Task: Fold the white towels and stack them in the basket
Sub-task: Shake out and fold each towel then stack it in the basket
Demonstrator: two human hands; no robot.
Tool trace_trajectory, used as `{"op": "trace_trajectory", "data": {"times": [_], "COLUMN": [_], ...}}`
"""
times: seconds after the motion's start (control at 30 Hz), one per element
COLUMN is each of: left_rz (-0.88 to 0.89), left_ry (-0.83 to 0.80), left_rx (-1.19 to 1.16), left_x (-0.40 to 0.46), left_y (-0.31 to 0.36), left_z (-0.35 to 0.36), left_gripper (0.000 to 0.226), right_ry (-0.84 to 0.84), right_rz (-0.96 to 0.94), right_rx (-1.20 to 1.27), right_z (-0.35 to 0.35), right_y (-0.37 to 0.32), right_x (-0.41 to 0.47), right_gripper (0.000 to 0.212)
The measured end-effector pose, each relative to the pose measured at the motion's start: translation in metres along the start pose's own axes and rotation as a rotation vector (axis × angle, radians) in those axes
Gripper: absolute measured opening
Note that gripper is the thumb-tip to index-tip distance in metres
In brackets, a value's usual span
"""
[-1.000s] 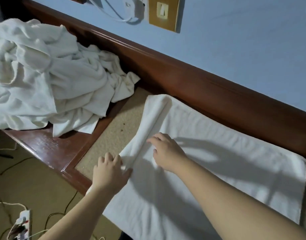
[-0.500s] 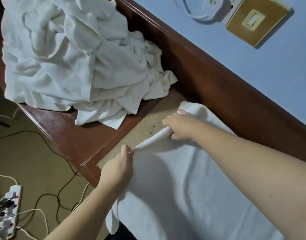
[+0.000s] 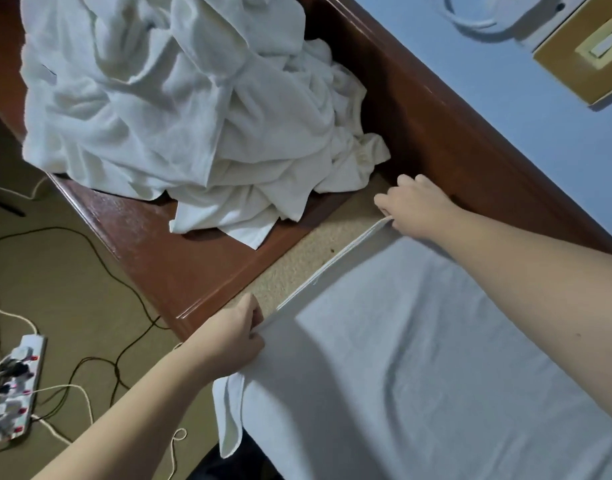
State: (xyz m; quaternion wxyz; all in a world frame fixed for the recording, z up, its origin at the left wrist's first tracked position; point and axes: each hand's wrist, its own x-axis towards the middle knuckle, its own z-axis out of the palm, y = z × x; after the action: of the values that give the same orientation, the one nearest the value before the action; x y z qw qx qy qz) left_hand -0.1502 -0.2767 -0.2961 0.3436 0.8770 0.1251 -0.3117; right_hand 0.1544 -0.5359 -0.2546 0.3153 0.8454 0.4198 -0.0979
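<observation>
Head view: left hand [image 3: 233, 336] pinches the near corner of the flat white towel [image 3: 419, 358], thumb on top, fingers curled under the edge. Right hand [image 3: 413, 207] pinches the far corner, fingers curled around the hem. The towel's edge [image 3: 332, 263] runs taut and straight between the two sets of fingers. Behind that edge the towel lies spread on the table [image 3: 180, 258]; a flap hangs off the near table edge just below the left fingers. Beyond the fingers, a bare strip of tan inlay [image 3: 297, 268], then the pile of crumpled white towels [image 3: 180, 109], apart from the held edge. Raised wooden back rail [image 3: 446, 133] sits just past the right fingers. Floor left of the left hand: power strip [image 3: 12, 382] and cables. Basket not visible.
</observation>
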Motion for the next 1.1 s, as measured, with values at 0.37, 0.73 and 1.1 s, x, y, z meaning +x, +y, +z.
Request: {"op": "trace_trajectory", "data": {"times": [0.37, 0.73, 1.1], "left_rz": [-0.173, -0.21, -0.162], "left_ry": [0.233, 0.25, 0.459], "left_rx": [0.325, -0.255, -0.015], "left_x": [-0.059, -0.077, -0.071], "left_y": [-0.053, -0.084, -0.051], "left_z": [0.031, 0.052, 0.03], "left_gripper": [0.006, 0.018, 0.009], "right_ry": [-0.098, 0.167, 0.056], "right_rz": [0.254, 0.595, 0.846], "right_rx": [0.157, 0.615, 1.223], "right_z": [0.008, 0.016, 0.043], "right_y": [0.005, -0.023, -0.099], "right_x": [0.005, -0.006, -0.082], "right_gripper": [0.025, 0.031, 0.071]}}
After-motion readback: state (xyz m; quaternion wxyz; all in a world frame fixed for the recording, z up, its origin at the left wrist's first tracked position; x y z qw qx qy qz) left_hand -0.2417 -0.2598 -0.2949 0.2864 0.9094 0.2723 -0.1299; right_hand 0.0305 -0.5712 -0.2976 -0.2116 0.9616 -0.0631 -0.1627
